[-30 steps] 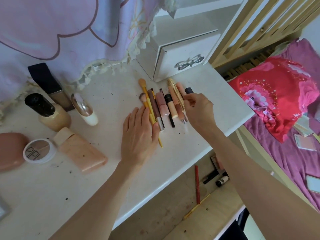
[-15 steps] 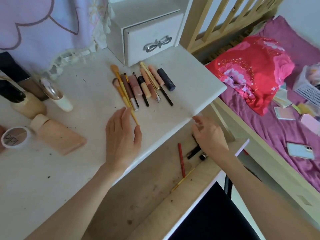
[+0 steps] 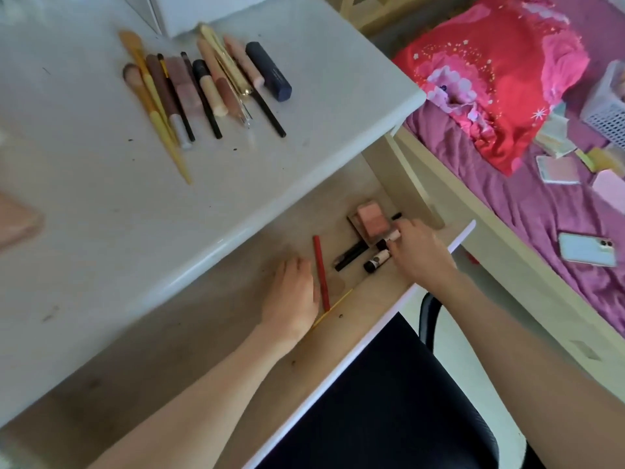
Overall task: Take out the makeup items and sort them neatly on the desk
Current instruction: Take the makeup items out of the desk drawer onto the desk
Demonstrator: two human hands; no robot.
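A row of brushes, pencils and tubes (image 3: 203, 86) lies side by side on the white desk (image 3: 101, 198). Below the desk edge an open wooden drawer (image 3: 209, 319) holds a red pencil (image 3: 321, 272), a thin yellow stick (image 3: 333, 308), a black tube (image 3: 350, 255), a small black-capped bottle (image 3: 377, 261) and a pink blush palette (image 3: 372, 220). My right hand (image 3: 419, 252) reaches into the drawer and its fingers close round a small pale tube (image 3: 389, 238) beside the palette. My left hand (image 3: 292, 296) rests inside the drawer, fingers loosely curled, just left of the red pencil.
A dark navy tube (image 3: 269, 71) ends the row on the right. A black chair seat (image 3: 389, 401) sits under the drawer. To the right a bed with purple sheet (image 3: 527, 211) carries a red pillow (image 3: 490, 72), a phone (image 3: 585, 253) and a white basket (image 3: 608, 106).
The view dropped toward the drawer. My left hand came off the desk into the drawer. My right hand moved deeper into the drawer and took hold of the small pale tube.
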